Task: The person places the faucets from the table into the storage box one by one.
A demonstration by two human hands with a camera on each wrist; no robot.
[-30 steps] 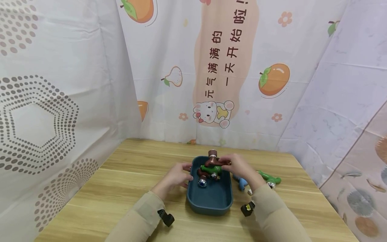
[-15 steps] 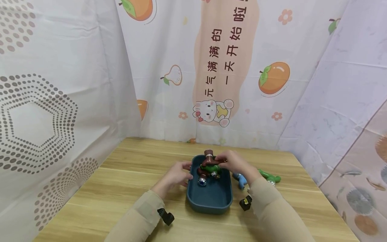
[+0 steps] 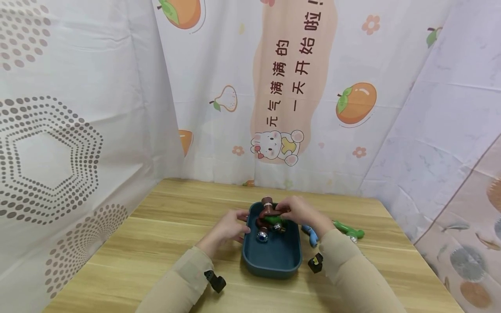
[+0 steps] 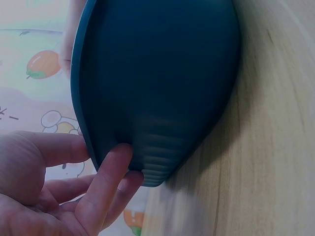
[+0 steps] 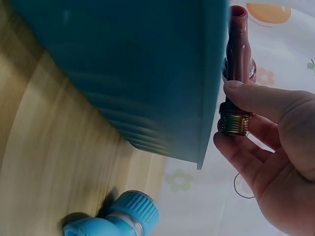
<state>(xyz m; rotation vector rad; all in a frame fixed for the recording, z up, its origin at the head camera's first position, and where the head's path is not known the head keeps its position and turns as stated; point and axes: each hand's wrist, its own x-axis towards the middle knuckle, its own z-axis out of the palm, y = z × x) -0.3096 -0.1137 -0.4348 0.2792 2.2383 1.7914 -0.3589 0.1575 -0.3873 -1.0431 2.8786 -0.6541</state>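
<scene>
My right hand point(image 3: 300, 212) pinches a brown faucet point(image 3: 270, 213) over the far end of a dark blue plastic basin point(image 3: 272, 258). In the right wrist view, thumb and fingers hold this faucet close to its brass threaded end, beside the basin's rim. Under it in the basin lie a green faucet point(image 3: 277, 220) and another brown faucet point(image 3: 261, 225) with a silver end, both partly covered. On the basin's left side, my left hand point(image 3: 227, 226) touches the wall with fairly straight, spread fingers. Its fingertips meet the outer wall and rim in the left wrist view.
Right of the basin, a blue faucet point(image 3: 311, 234) lies on the wooden table point(image 3: 188, 200). Farther right is a second green faucet point(image 3: 348, 229), partly behind the right forearm. Printed curtains point(image 3: 219, 152) hang behind the table and at both sides.
My right hand has carried the brown faucet leftward and slightly down over the other faucets in the basin. My left hand has stayed on the basin's side.
</scene>
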